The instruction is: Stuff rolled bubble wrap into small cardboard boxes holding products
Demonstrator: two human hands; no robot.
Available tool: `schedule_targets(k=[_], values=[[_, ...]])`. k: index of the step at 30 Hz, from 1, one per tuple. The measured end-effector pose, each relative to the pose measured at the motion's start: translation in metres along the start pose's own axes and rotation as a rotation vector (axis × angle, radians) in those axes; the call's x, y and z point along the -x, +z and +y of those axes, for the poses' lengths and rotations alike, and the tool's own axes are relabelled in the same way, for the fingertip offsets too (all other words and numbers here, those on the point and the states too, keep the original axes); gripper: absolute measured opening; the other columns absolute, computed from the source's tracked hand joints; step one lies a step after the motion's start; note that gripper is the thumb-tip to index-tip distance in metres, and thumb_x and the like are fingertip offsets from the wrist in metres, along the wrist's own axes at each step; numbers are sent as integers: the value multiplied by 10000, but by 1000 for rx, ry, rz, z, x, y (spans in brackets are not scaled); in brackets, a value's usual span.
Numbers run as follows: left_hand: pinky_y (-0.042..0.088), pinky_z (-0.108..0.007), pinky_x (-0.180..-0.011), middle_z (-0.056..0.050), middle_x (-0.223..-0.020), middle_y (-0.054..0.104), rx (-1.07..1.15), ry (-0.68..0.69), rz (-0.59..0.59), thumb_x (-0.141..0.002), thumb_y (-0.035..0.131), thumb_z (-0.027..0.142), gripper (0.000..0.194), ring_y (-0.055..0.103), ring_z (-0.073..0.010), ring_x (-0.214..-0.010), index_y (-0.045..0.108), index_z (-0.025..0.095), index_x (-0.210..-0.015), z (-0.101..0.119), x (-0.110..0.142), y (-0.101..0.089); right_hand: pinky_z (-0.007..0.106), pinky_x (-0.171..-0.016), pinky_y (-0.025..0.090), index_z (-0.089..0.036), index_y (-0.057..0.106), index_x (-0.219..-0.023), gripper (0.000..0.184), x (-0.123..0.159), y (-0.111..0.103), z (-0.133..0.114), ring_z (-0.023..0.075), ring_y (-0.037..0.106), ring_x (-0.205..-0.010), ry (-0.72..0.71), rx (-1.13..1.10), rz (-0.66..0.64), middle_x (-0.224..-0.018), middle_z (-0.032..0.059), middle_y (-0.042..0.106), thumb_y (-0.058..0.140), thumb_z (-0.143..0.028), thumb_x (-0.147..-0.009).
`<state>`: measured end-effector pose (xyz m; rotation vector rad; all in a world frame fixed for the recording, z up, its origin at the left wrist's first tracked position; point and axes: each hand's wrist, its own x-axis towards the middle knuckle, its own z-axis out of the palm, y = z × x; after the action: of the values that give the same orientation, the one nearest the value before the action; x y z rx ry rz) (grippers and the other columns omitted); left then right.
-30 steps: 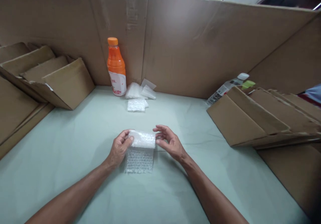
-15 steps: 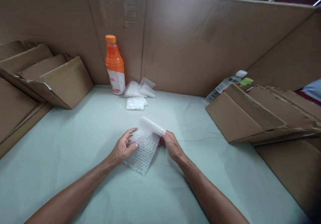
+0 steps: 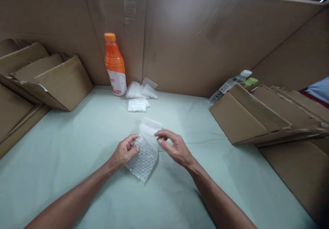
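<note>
My left hand (image 3: pixel 125 152) is closed on the left edge of a clear bubble wrap sheet (image 3: pixel 144 160), its thumb on top. The sheet hangs tilted, one corner pointing down towards me. The upper end of the sheet looks smoother and milky, and it is slightly smeared by motion. Beside that upper end, on the right, my right hand (image 3: pixel 174 147) is open, with a gap between thumb and forefinger. Its fingertips are very near the wrap; whether they touch it I cannot tell.
Farther back lie a folded bubble wrap piece (image 3: pixel 137 105) and several clear plastic pieces (image 3: pixel 135 90) by an orange bottle (image 3: pixel 114 63). Cardboard boxes (image 3: pixel 64 81) stand left, more cardboard (image 3: pixel 246 119) right, with a clear bottle (image 3: pixel 228 87) behind. A cardboard wall (image 3: pixel 195 40) closes the back.
The rolled or folded upper part of the bubble wrap has opened out and the sheet has turned to a slant. My right hand gripped its right end, then let go. My left hand kept hold.
</note>
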<state>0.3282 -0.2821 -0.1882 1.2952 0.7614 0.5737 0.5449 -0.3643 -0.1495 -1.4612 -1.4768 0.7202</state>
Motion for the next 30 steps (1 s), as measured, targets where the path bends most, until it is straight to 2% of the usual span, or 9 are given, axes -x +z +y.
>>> schedule_targets(k=[2,3,7,10,15,21,25,27,30], values=[[460,-267,-706,-44,-871,694,-57,1,-12,-693,720,309,536,618,-174,-762,603,137,-1188,0,1,0,372,-889,512,-240,733,-1053,225,-3,9,13,221,657,-977,-3,29,-194,-1105,65,720,602,-300,-879],[452,-261,-691,-33,-856,687,-89,-4,-25,-700,701,293,526,611,-169,-748,604,138,-1193,0,2,0,398,-945,500,-237,727,-1094,265,-6,12,23,238,647,-1056,-4,55,-196,-1168,75,706,603,-296,-867],[420,-253,-680,-14,-837,662,-165,-24,-134,-737,623,237,497,590,-159,-745,597,137,-1223,7,8,2,500,-1162,326,-215,572,-1376,536,-18,3,56,282,423,-1400,4,223,177,-1479,124,506,587,-296,-847],[399,-249,-674,-15,-842,647,-162,-28,-186,-744,611,236,467,567,-150,-739,605,137,-1201,12,10,4,508,-1160,330,-229,484,-1454,566,-17,-11,61,268,372,-1440,-11,292,309,-1564,116,400,547,-319,-899],[391,-249,-642,5,-770,608,-83,-85,-138,-714,663,301,519,543,-143,-677,568,147,-1200,11,9,3,510,-1126,367,-237,663,-1238,364,-4,-2,53,281,476,-1354,-82,397,228,-1466,110,527,548,-247,-892],[343,-237,-559,49,-656,517,-207,-115,-164,-758,598,283,531,468,-124,-574,560,128,-1265,13,9,3,503,-1073,401,-250,673,-1239,344,-17,16,55,290,507,-1323,-133,530,21,-1384,108,609,576,-288,-911],[362,-250,-574,29,-684,553,-557,14,-242,-795,545,201,413,483,-139,-609,654,164,-1193,27,18,1,512,-1055,402,-199,668,-1246,362,-34,8,69,316,520,-1305,-75,690,16,-1402,147,589,562,-313,-919],[430,-266,-663,-10,-845,657,-710,130,-249,-804,564,179,419,564,-166,-722,662,203,-1211,37,23,-6,506,-1054,401,-214,668,-1244,353,-38,4,78,312,524,-1302,-92,725,38,-1402,134,592,528,-325,-939],[493,-306,-834,-62,-1146,686,-813,293,-136,-818,585,182,453,631,-221,-979,636,236,-1265,54,21,-29,503,-1045,405,-222,660,-1250,363,-37,4,88,315,514,-1309,-116,769,105,-1407,133,586,484,-351,-960]])
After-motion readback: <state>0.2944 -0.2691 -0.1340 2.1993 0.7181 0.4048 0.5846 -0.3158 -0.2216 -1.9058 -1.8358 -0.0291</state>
